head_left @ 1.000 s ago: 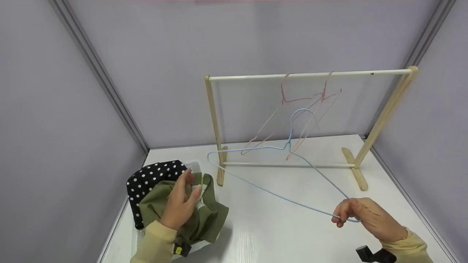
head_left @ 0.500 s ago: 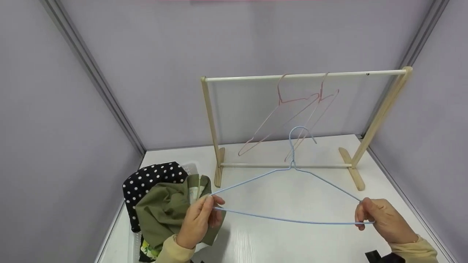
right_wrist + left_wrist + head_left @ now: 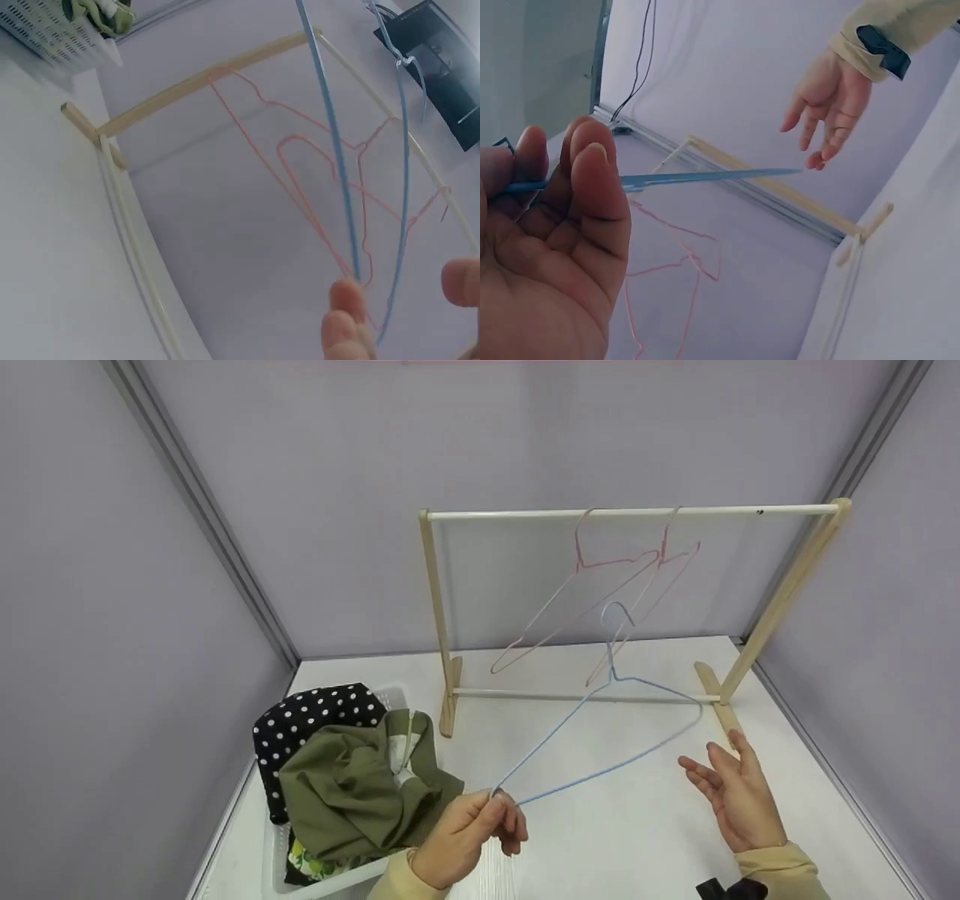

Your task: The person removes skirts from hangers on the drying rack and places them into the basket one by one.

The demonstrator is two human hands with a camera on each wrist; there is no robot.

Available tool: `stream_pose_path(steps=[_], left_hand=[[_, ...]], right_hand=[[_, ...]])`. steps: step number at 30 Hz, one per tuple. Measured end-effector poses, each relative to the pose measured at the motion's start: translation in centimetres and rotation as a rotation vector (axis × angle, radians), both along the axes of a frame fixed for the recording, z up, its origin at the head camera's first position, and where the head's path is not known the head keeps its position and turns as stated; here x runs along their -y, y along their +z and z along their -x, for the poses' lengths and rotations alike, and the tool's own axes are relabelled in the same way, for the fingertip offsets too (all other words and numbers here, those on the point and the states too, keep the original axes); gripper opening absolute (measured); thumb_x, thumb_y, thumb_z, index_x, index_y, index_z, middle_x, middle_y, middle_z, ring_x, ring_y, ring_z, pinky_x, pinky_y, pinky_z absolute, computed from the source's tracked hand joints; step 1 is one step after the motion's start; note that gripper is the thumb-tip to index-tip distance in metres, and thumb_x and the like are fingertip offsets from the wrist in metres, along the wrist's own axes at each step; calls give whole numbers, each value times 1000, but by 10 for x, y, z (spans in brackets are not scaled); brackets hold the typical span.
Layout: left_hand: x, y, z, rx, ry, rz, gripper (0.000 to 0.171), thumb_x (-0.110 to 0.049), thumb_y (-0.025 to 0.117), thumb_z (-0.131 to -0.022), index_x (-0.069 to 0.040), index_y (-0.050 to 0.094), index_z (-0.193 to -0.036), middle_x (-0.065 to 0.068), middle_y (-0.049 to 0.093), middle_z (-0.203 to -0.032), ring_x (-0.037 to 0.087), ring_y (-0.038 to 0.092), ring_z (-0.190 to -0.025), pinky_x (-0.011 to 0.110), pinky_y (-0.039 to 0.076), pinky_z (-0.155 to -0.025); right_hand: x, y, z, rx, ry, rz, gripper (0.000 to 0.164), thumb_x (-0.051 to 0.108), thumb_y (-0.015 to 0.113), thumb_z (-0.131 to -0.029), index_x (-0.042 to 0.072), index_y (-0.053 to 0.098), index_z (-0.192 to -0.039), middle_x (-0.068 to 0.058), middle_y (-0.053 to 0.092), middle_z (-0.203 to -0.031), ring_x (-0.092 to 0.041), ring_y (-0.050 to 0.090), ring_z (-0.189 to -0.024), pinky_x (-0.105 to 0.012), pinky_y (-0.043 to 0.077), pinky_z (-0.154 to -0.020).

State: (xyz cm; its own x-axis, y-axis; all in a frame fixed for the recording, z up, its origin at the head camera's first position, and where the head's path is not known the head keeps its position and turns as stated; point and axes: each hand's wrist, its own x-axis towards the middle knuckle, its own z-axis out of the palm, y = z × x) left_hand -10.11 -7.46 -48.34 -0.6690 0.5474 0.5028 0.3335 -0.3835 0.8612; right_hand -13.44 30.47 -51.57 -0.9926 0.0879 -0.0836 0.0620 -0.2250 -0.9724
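Note:
My left hand (image 3: 472, 832) grips one corner of a blue wire hanger (image 3: 559, 727), fingers curled round the wire, as the left wrist view also shows. The hanger is held up over the table, its hook upward and its far corner pointing right. My right hand (image 3: 739, 795) is off the hanger, its fingers spread and holding nothing, a little below that far corner. Left of my left hand, an olive-green garment (image 3: 349, 795) and a black garment with white dots (image 3: 307, 720) are heaped in a white basket (image 3: 322, 889).
Behind the blue hanger stands a small rack with a white bar (image 3: 510, 515) and wooden legs (image 3: 437, 592). Two pink wire hangers (image 3: 536, 619) hang from the bar. A yellow-and-green patterned cloth (image 3: 311, 866) shows under the olive garment. Pale walls enclose the table.
My left hand came from above the basket to the hanger's left corner and gripped it. My right hand has let go of the other corner. The hanger has swung round and tilted.

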Motion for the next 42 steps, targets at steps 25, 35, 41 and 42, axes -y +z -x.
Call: stream_pose_path(steps=[25, 35, 41, 42], left_hand=[[-97, -10, -18, -579, 354, 509, 30, -20, 39, -105, -11, 56, -82, -4, 50, -73, -1, 39, -63, 6, 33, -57], [-106, -16, -14, -708, 350, 646, 21, -20, 39, -105, -8, 56, -100, -4, 52, -80, -1, 40, -68, 4, 33, -61], [-103, -22, -11, -629, 257, 678, 32, -22, 41, -104, -8, 42, -133, -1, 61, -103, -3, 57, -86, 5, 41, -76], [-101, -23, -10, -613, 254, 681, 34, -23, 41, -104, -8, 42, -135, -2, 62, -104, -3, 57, -86, 5, 42, -75]], right_hand=[[93, 44, -69, -501, 393, -276, 42, -17, 45, -91, -7, 37, -131, -21, 53, -112, -23, 54, -104, -27, 48, -86], [103, 40, -70, -252, 210, -239, 34, -9, 60, -89, -10, 40, -116, -25, 45, -106, -26, 53, -94, -25, 50, -80], [89, 40, -65, -271, 127, -233, 33, -13, 59, -87, -10, 42, -115, -25, 47, -104, -23, 57, -94, -24, 51, -79], [85, 40, -64, -288, 117, -225, 33, -14, 58, -87, -11, 42, -116, -25, 48, -103, -23, 58, -95, -24, 51, -80]])
